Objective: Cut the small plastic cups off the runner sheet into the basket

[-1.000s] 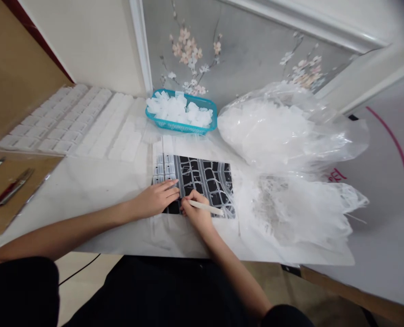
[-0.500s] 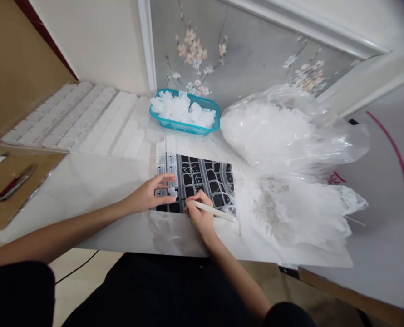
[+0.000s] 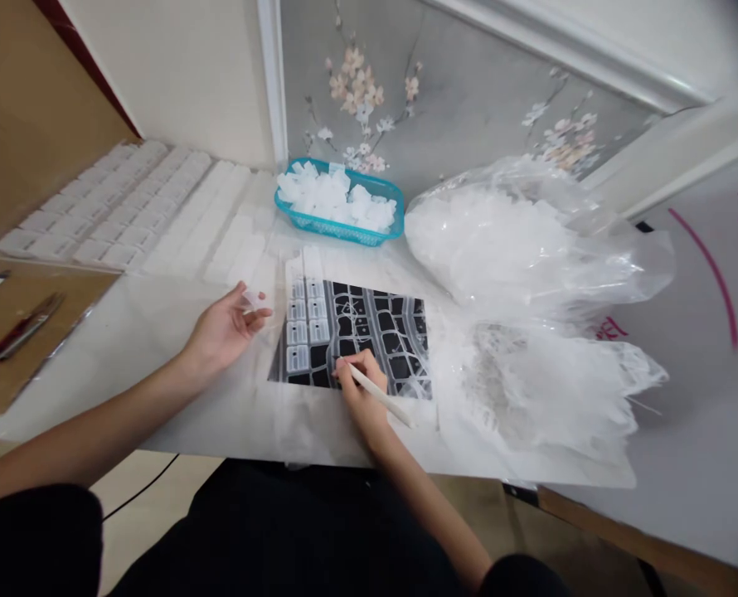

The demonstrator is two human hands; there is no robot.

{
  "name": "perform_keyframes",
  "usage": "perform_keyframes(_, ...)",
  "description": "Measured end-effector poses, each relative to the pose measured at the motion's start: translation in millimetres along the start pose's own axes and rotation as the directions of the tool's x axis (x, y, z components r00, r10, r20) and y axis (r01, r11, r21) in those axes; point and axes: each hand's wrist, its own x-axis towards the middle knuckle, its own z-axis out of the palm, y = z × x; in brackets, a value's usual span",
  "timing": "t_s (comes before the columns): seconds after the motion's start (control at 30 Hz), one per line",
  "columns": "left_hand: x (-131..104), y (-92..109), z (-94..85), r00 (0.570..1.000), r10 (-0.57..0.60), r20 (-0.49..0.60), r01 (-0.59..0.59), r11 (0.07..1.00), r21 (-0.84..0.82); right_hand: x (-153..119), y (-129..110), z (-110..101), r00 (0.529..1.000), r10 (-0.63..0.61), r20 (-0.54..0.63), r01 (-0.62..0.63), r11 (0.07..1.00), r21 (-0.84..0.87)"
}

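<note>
In the head view, my left hand [image 3: 223, 329] is raised left of the black printed sheet [image 3: 389, 347], its fingers closed on a small translucent piece [image 3: 254, 300]. My right hand [image 3: 365, 400] grips a slim white pen-shaped tool [image 3: 385, 398]. The tool's tip points at the sheet's left part and is hard to make out. Pale grid lines and curved strips cover the sheet. Small whitish labelled rectangles [image 3: 297, 333] fill the sheet's left side in two columns.
A blue basket [image 3: 337, 230] heaped with translucent pieces stands behind the sheet. Rows of white pieces [image 3: 120, 199] lie at the back left. A red pocket knife [image 3: 26, 328] rests on cardboard at left. Bulky clear plastic bags [image 3: 499, 249] sit to the right.
My left hand has lifted off the sheet and moved left, carrying the small translucent piece. My right hand stays by the sheet, with the white tool tilted slightly more steeply.
</note>
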Motion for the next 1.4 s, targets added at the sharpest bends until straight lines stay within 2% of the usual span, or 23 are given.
perform_keyframes(0.07, -12.5, 2.7, -5.9, 0.974, 0.170, 0.147, -0.200, 0.954, 0.225, -2.0, -2.9, -0.5, 0.999, -0.015, -0.028, 0.016, 0.998, 0.055)
perform_keyframes(0.1, -19.6, 1.5, -8.2, 0.936, 0.234, 0.262, -0.322, 0.872, 0.368, -2.5, -4.7, 0.1, 1.000, -0.017, -0.025, 0.019, 0.997, 0.076)
perform_keyframes(0.13, -26.4, -1.2, -10.0, 0.880, 0.262, 0.396, -0.445, 0.746, 0.496, -2.7, -6.5, 1.4, 1.000, -0.018, -0.002, 0.018, 0.996, 0.088)
perform_keyframes(0.2, -37.0, -10.0, -12.7, 0.732, 0.215, 0.646, -0.672, 0.381, 0.635, -2.3, -9.9, 5.9, 0.997, -0.016, 0.078, 0.009, 0.996, 0.084)
perform_keyframes(0.27, -42.0, -20.4, -14.3, 0.589, 0.103, 0.801, -0.806, -0.001, 0.593, -1.1, -11.9, 11.8, 0.989, -0.021, 0.145, 0.014, 0.999, 0.049)
perform_keyframes(0.37, -39.9, -32.8, -15.1, 0.465, -0.027, 0.885, -0.826, -0.373, 0.422, 0.5, -11.2, 19.0, 0.986, -0.028, 0.165, 0.027, 1.000, 0.010)
perform_keyframes(0.43, -36.1, -36.9, -14.4, 0.424, -0.086, 0.902, -0.807, -0.487, 0.333, 1.5, -8.9, 21.6, 0.986, -0.037, 0.164, 0.038, 0.999, -0.005)
perform_keyframes(0.53, -33.7, -39.4, -10.8, 0.408, -0.138, 0.903, -0.791, -0.548, 0.273, 3.7, -5.5, 23.2, 0.984, -0.057, 0.170, 0.062, 0.998, -0.027)
perform_keyframes(0.6, -34.7, -40.4, -7.2, 0.422, -0.140, 0.896, -0.807, -0.507, 0.301, 6.1, -4.2, 24.0, 0.983, -0.055, 0.173, 0.064, 0.997, -0.046)
perform_keyframes(0.67, -35.2, -39.3, -3.7, 0.472, -0.074, 0.878, -0.840, -0.339, 0.423, 8.8, -3.6, 25.0, 0.984, -0.045, 0.171, 0.058, 0.995, -0.077)
perform_keyframes(0.7, -34.2, -36.8, -2.2, 0.531, 0.001, 0.847, -0.833, -0.184, 0.522, 10.2, -3.5, 25.5, 0.985, -0.039, 0.169, 0.055, 0.994, -0.094)
perform_keyframes(0.73, -32.1, -32.6, -1.0, 0.627, 0.113, 0.771, -0.778, 0.037, 0.627, 11.3, -3.3, 26.0, 0.985, -0.033, 0.168, 0.052, 0.993, -0.107)
perform_keyframes(0.8, -24.8, -18.8, 1.1, 0.844, 0.280, 0.458, -0.535, 0.514, 0.671, 12.6, -2.9, 26.7, 0.985, -0.019, 0.174, 0.039, 0.993, -0.115)
perform_keyframes(0.83, -20.5, -10.1, 2.5, 0.913, 0.302, 0.276, -0.409, 0.691, 0.596, 12.7, -3.0, 26.8, 0.984, -0.009, 0.179, 0.028, 0.994, -0.105)
perform_keyframes(0.9, -14.1, 7.2, 7.8, 0.958, 0.287, 0.000, -0.270, 0.903, 0.335, 12.3, -5.1, 25.5, 0.980, 0.008, 0.201, 0.003, 0.999, -0.054)
perform_keyframes(0.97, -15.5, 18.8, 18.0, 0.972, 0.215, -0.092, -0.209, 0.975, 0.071, 12.4, -11.9, 21.0, 0.972, 0.008, 0.233, -0.018, 0.999, 0.040)
perform_keyframes(1.03, -26.2, 22.0, 34.1, 0.993, 0.090, -0.072, -0.099, 0.987, -0.128, 15.0, -26.4, 11.4, 0.966, -0.012, 0.257, -0.026, 0.989, 0.143)
perform_keyframes(1.1, -42.8, 19.4, 54.9, 0.999, -0.031, 0.045, 0.037, 0.992, -0.123, 21.5, -49.4, -3.7, 0.971, -0.092, 0.220, 0.044, 0.976, 0.214)
perform_keyframes(1.17, -59.9, 16.3, 78.2, 0.986, -0.102, 0.132, 0.113, 0.990, -0.079, 31.8, -78.9, -22.9, 0.949, -0.300, 0.098, 0.277, 0.940, 0.198)
perform_keyframes(1.23, -73.8, 15.9, 101.3, 0.973, -0.135, 0.189, 0.149, 0.987, -0.060, 43.9, -109.7, -43.3, 0.809, -0.586, 0.033, 0.585, 0.810, 0.041)
perform_keyframes(1.3, -83.3, 18.0, 122.2, 0.964, -0.141, 0.226, 0.161, 0.984, -0.075, 55.6, -135.7, -62.0, 0.653, -0.754, 0.070, 0.756, 0.644, -0.118)
perform_keyframes(1.33, -86.7, 19.3, 131.4, 0.960, -0.139, 0.243, 0.163, 0.983, -0.081, 60.5, -145.5, -70.0, 0.602, -0.792, 0.101, 0.795, 0.582, -0.172)
perform_keyframes(1.4, -90.9, 21.0, 146.9, 0.955, -0.111, 0.274, 0.136, 0.988, -0.074, 68.0, -157.8, -83.0, 0.557, -0.816, 0.153, 0.823, 0.519, -0.229)
